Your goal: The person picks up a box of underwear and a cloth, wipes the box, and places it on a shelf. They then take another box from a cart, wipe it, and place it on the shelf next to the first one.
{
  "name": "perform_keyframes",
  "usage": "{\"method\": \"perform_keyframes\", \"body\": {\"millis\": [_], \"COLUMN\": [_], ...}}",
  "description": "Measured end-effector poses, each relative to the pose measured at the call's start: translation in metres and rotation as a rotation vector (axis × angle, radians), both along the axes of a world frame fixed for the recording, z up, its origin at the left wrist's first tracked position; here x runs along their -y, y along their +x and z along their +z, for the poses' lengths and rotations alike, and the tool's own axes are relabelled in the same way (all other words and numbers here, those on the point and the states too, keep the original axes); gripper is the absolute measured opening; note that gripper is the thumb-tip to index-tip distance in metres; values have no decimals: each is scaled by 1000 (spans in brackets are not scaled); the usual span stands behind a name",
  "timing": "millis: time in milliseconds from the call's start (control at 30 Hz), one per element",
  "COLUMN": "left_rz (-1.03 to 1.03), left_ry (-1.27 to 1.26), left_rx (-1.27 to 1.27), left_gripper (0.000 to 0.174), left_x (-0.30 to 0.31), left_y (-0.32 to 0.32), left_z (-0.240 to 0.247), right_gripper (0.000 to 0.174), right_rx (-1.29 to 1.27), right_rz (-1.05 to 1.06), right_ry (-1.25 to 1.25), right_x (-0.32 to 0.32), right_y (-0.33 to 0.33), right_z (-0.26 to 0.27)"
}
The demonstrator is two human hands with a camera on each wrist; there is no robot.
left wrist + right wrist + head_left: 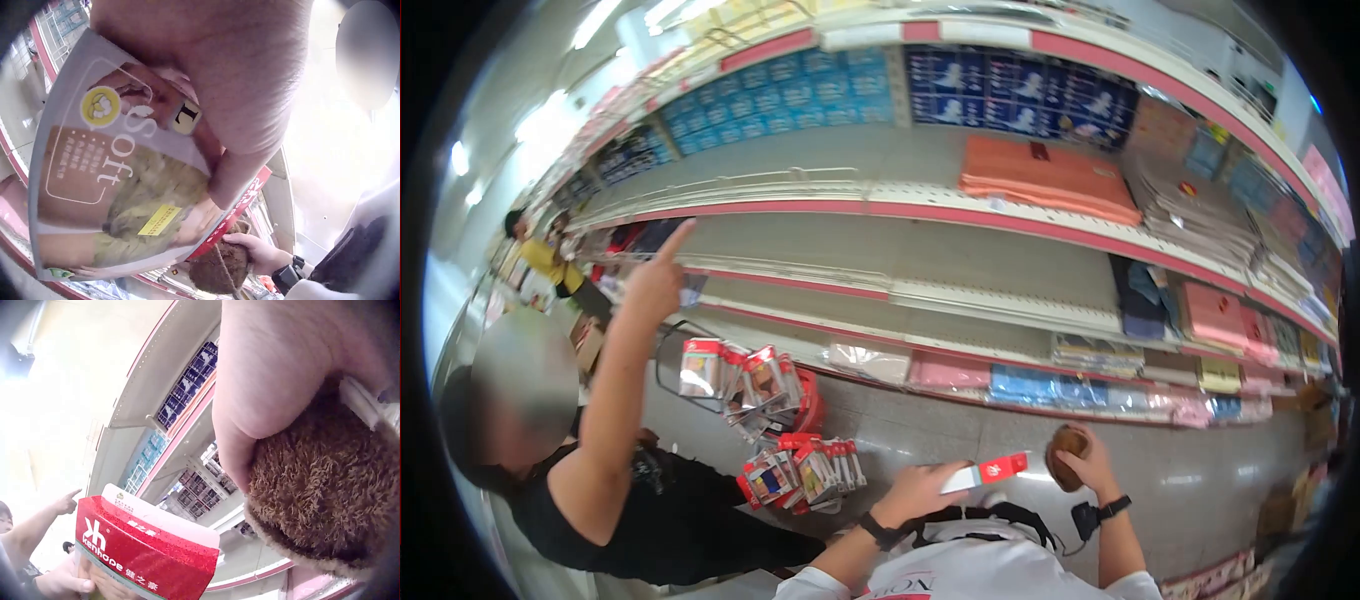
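My left hand (920,492) grips a flat box (985,473) with a red end; in the left wrist view the box (125,187) shows "Soft", an "L" and a yellow sticker. Its red end (150,547) faces the right wrist camera. My right hand (1090,468) holds a brown fuzzy item (1064,455), thumb over it; up close the item (325,487) has curly pile, and a white strip lies by the hand. The two things are held apart, in front of my body.
Long shelves (800,245) run across the front, with orange folded cloth (1045,180) and blue boxes (790,95). At left a person in black (670,510) points at the shelves. Red-and-white packages (800,470) fill a basket and cart beside them. Another person in yellow (545,260) stands farther back.
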State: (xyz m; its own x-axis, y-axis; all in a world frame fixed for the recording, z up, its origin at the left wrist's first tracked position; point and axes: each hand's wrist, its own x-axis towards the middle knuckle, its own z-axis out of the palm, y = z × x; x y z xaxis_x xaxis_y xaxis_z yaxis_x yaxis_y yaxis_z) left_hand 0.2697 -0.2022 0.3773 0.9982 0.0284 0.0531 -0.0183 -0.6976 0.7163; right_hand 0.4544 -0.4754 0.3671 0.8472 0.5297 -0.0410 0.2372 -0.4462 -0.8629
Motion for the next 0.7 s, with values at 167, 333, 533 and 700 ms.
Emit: {"method": "perform_keyframes", "body": {"millis": [167, 333, 533, 700], "left_rz": [110, 215, 207, 257], "left_ry": [-1, -14, -167, -338], "left_rx": [-32, 59, 201, 223], "left_gripper": [44, 47, 48, 45], "left_x": [39, 106, 173, 197], "left_y": [11, 37, 46, 40], "left_z": [15, 8, 8, 17], "right_gripper": [45, 47, 36, 34], "right_rx": [34, 83, -29, -158], "right_rz": [41, 120, 200, 204], "right_ry": [87, 70, 147, 283], "right_x": [27, 73, 124, 137], "right_y": [29, 59, 87, 99], "right_z": [5, 2, 5, 11]}}
